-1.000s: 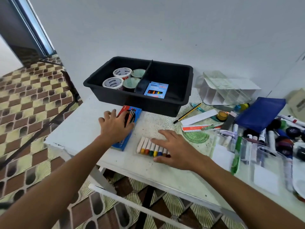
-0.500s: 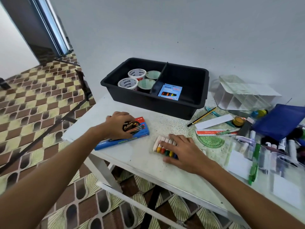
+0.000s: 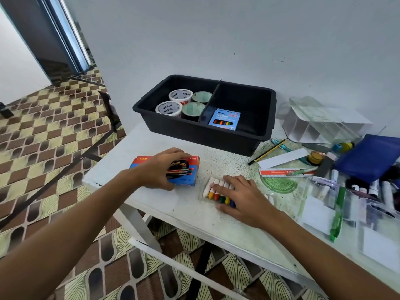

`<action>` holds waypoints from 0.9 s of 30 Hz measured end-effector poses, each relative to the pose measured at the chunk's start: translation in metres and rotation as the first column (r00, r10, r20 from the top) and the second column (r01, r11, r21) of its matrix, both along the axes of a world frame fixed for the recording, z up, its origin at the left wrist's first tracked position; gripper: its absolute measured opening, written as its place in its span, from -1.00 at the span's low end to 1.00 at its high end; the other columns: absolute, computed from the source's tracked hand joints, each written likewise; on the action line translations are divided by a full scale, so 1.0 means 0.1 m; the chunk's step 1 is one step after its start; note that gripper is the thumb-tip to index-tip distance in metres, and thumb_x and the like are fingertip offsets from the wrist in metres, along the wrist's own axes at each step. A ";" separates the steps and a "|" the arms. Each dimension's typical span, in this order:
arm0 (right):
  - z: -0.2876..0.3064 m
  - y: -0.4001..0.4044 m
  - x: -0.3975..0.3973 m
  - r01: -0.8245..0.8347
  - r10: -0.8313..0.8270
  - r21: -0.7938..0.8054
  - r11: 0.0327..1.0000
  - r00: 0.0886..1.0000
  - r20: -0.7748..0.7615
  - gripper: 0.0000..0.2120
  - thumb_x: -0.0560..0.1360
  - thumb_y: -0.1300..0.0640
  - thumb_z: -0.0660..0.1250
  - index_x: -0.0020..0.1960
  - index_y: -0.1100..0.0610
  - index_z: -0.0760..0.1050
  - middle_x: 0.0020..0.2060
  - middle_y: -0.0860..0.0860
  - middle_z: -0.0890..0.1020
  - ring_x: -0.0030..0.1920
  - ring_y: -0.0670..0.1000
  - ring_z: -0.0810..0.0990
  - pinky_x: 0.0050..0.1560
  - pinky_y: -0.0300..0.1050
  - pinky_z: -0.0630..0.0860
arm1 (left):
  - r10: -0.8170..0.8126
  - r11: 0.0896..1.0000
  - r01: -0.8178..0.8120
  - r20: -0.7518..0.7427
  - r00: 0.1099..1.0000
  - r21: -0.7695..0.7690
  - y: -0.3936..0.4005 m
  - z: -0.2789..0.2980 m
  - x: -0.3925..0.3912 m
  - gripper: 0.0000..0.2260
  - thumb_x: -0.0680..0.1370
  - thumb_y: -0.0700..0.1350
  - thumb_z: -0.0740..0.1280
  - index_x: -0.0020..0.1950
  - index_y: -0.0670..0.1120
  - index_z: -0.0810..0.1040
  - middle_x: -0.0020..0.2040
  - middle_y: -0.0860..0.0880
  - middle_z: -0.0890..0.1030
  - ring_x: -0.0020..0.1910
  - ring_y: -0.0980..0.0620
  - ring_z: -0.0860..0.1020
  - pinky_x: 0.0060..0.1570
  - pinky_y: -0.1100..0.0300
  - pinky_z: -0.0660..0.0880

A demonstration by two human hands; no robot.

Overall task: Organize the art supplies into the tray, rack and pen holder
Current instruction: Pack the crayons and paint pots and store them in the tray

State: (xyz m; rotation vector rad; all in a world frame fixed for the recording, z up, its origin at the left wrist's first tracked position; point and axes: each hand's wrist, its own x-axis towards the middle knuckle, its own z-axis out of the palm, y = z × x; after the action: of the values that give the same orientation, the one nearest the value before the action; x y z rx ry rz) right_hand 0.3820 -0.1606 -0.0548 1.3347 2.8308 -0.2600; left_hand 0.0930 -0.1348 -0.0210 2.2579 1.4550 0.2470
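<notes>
Supplies, part sorted: four tape rolls and a neon box already in the tray; my left hand grips the pencil box, right hand lies flat-fingered on crayons; markers and ruler remain on the table.

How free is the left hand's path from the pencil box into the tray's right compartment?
Probably free: the left hand grips the pencil box, the tray stands just behind it, and only bare tabletop lies between.
</notes>
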 end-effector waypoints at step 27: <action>-0.02 0.01 0.00 0.045 -0.045 0.004 0.999 0.998 -0.053 -0.27 0.40 -0.38 -0.19 0.48 -0.16 0.23 0.45 0.02 0.29 0.39 0.05 0.23 0.29 0.01 0.20 | 0.082 0.994 -0.017 -0.619 0.781 0.110 -0.17 0.04 -0.11 -0.54 0.62 0.12 -0.07 0.53 0.13 0.12 0.45 -0.12 0.26 0.36 -0.09 0.34 0.22 -0.03 0.42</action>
State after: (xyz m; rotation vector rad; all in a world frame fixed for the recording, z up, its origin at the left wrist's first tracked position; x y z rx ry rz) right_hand 0.3824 -0.1598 -0.0565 1.4151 2.8485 -0.2920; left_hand 0.0820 -0.1517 -0.0168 2.5138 1.8501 -0.4840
